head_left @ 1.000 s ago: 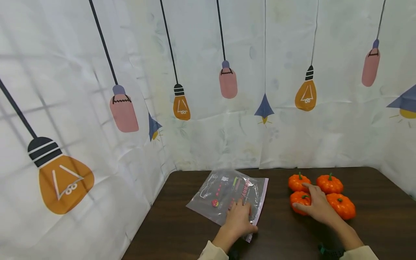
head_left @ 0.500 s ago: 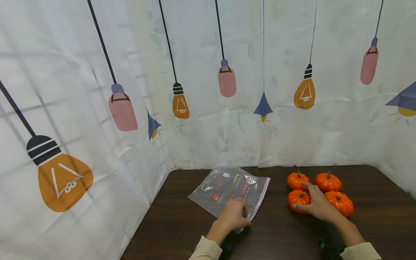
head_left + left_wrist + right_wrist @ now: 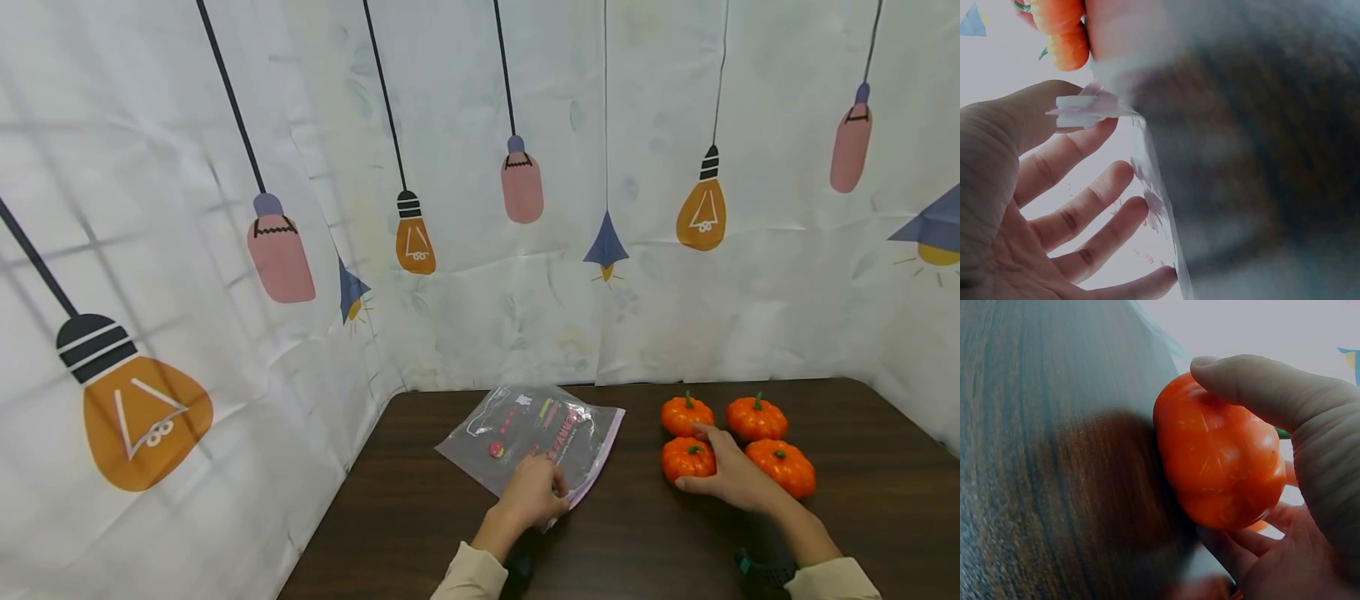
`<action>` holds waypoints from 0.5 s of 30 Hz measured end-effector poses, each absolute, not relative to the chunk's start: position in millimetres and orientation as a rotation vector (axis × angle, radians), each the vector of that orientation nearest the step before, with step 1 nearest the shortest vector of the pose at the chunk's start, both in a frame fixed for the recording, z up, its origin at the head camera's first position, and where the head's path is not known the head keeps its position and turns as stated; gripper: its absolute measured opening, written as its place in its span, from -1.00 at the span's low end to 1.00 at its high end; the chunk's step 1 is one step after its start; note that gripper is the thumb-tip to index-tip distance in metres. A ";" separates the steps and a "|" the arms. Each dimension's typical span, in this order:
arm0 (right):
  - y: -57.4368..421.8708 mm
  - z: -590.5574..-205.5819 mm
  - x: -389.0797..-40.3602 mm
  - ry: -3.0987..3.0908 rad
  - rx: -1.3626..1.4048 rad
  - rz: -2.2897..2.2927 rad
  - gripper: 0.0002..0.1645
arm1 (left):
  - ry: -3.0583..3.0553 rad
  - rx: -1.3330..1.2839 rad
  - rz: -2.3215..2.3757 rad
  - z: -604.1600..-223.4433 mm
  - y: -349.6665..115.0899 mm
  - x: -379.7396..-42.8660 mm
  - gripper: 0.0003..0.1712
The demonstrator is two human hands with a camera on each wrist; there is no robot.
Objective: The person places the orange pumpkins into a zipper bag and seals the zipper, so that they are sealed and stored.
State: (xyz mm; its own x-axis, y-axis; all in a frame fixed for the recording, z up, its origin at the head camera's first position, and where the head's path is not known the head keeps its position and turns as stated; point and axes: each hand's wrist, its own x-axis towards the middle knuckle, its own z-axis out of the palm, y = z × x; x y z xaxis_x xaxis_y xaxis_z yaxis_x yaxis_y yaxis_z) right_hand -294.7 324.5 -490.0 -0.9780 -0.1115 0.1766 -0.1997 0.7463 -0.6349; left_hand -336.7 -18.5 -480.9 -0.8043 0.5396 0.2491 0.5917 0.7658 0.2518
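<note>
A clear plastic zip bag with red printing and a pink edge lies on the dark table. My left hand is at its near corner. In the left wrist view, the thumb and index finger pinch the bag's zip edge, while the other fingers spread along the plastic. To the right, several small orange pumpkins with green stems sit close together. My right hand grips the near-left pumpkin. In the right wrist view, the thumb lies over this pumpkin and the fingers are partly hidden behind it.
Beside the right hand are the far-left pumpkin, the far-right pumpkin and the near-right pumpkin. White curtains printed with lamps hang behind and left of the wood-grain table.
My left hand has shifted left with the bag's near corner, and its thumb and index finger have drawn together on the edge. The right hand stays at the near-left pumpkin.
</note>
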 end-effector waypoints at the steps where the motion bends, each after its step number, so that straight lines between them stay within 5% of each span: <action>1: 324.9 -490.5 -294.8 -2.820 0.253 1.053 0.20 | -2.788 -0.905 -0.489 -480.6 -18.8 -337.0 -0.86; 15: 328.1 -492.5 -294.3 -2.847 0.286 1.134 0.14 | -2.578 -0.776 -0.617 -472.8 -22.7 -337.5 -0.85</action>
State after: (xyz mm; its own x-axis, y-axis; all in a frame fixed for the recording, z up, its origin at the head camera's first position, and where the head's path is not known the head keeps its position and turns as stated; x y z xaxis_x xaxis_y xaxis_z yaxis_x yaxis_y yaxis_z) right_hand -294.3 328.1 -492.5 -0.9807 -0.1484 0.1272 -0.1952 0.7114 -0.6751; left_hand -337.5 -22.7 -472.8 -0.7766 0.4227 0.4672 0.5884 0.7517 0.2978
